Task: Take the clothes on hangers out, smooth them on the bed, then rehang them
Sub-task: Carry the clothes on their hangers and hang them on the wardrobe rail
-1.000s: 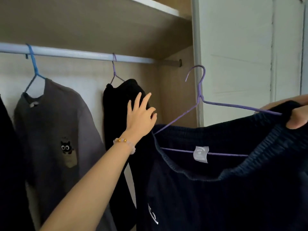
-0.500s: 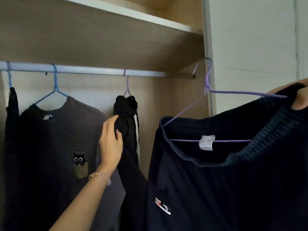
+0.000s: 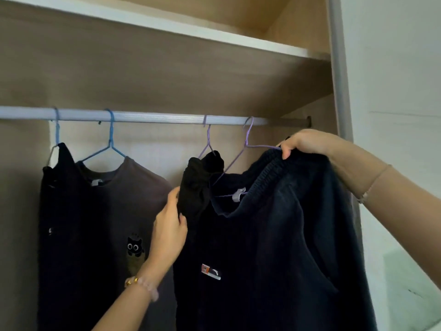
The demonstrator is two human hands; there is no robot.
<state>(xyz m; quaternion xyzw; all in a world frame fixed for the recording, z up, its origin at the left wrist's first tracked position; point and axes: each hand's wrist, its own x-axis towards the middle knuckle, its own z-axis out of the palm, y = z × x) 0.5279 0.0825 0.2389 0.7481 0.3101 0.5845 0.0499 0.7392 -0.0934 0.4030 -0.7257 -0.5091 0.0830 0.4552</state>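
Navy knit garment (image 3: 274, 235), ribbed at the waistband, draped over a thin purple wire hanger (image 3: 245, 145), hook up at the pale grooved rail (image 3: 155, 117). Pinched at waistband and hanger arm by the fingers of the right hand (image 3: 303, 142). Gripped in the curled fingers of the left hand (image 3: 169, 232): a bunched black garment (image 3: 198, 187) just beside.

The bare left arm reaches up from below; the left hand (image 3: 169, 232) stands upright, thumb and fingers pinching a fold of hanging black garment (image 3: 198, 185). The bare right arm enters from the right, and the right hand (image 3: 303, 142), fingers curled downward, grips a dark navy ribbed waistband (image 3: 265, 177).
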